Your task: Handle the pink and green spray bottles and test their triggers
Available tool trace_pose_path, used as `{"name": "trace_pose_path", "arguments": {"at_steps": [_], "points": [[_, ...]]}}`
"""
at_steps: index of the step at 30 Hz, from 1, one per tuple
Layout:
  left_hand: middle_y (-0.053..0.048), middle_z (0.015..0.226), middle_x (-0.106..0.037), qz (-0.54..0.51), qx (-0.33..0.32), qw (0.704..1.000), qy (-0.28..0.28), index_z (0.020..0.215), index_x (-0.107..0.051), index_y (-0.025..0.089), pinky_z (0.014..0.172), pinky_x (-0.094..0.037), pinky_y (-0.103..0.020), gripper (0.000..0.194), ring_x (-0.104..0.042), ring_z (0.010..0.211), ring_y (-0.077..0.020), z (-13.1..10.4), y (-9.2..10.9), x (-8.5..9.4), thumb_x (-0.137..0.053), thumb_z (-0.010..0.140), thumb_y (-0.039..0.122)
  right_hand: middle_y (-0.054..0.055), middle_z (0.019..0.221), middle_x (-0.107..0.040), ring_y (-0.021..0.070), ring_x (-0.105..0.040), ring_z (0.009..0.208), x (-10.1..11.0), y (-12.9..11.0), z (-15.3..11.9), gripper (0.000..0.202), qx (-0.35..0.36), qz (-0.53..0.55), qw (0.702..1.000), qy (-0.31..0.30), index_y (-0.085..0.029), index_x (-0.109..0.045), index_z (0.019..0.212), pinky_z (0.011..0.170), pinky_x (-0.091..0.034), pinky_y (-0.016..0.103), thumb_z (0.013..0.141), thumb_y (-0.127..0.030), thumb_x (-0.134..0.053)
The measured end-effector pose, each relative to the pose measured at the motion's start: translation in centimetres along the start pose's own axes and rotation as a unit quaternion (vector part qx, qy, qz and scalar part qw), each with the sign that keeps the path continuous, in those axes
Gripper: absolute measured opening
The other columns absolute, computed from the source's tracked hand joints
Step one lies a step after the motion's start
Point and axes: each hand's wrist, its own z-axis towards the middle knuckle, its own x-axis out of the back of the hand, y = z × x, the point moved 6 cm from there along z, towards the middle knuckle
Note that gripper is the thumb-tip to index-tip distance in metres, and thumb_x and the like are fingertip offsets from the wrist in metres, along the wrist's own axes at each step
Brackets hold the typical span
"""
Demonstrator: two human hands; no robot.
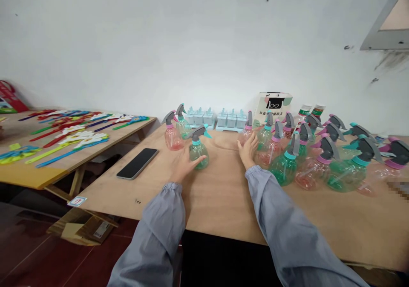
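Note:
My left hand point(183, 163) is closed around the lower part of a green spray bottle point(201, 152) with a grey and turquoise trigger head, upright on the table. To the right, my right hand point(248, 150) grips a pink spray bottle point(245, 132) at the left end of a crowded group, its fingers partly covering the bottle. Just behind my left hand stand another pink spray bottle point(173, 137) and a pale green spray bottle point(183, 127). A green spray bottle point(284, 167) is close to my right wrist.
Several more pink and green spray bottles point(348, 176) crowd the right side. A phone point(138, 163) lies at the left. Light blue ice-pop moulds point(231, 120) and a printed box point(271, 108) stand by the wall. Colourful hand-shaped toys point(86, 138) cover the neighbouring table point(19, 174).

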Motion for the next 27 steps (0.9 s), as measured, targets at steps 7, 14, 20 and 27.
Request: {"name": "trace_pose_path", "arguments": {"at_steps": [7,14,20,27], "points": [[-0.013,0.148,-0.051,-0.056,-0.042,0.997,-0.044,0.148,-0.033,0.023,0.114,-0.042,-0.045,0.080,-0.050,0.138,-0.0306,-0.6,2.1,-1.3,-0.067,0.082,0.055,0.025,0.150,-0.034,0.0327,-0.032,0.146,3.5,-3.3,-1.3,0.070,0.127,0.160,0.978,0.050,-0.012,-0.027,0.151,0.117,-0.032,0.057,0.093,-0.046,-0.049],[-0.019,0.142,-0.055,0.034,-0.113,0.991,-0.062,0.148,-0.036,0.020,0.116,-0.037,-0.053,0.088,-0.047,0.139,-0.0366,-2.0,4.7,-3.6,-0.069,0.078,0.060,0.021,0.143,-0.049,0.0332,-0.050,0.134,3.6,-11.8,-4.2,0.090,0.178,0.278,0.938,-0.105,-0.017,-0.033,0.147,0.112,-0.042,0.052,0.075,-0.049,-0.075],[-0.017,0.125,-0.061,0.051,-0.107,0.993,-0.017,0.135,-0.047,0.020,0.108,-0.040,-0.054,0.080,-0.057,0.123,-0.0375,-2.3,5.0,-3.9,-0.071,0.073,0.064,0.014,0.117,-0.066,0.0284,-0.062,0.109,3.4,-12.2,-3.6,0.066,0.068,0.313,0.942,-0.098,-0.018,-0.045,0.137,0.098,-0.050,0.047,0.075,-0.027,-0.064],[-0.021,0.137,-0.048,0.039,0.122,0.933,0.335,0.130,-0.041,0.014,0.115,-0.033,-0.049,0.056,-0.042,0.136,-0.0323,3.3,-1.6,5.4,-0.064,0.083,0.036,0.009,0.107,-0.073,0.0248,-0.069,0.096,3.3,-10.8,-2.2,0.043,0.027,0.380,0.910,-0.161,-0.020,-0.064,0.114,0.090,-0.054,0.040,0.071,-0.020,-0.057]]}}
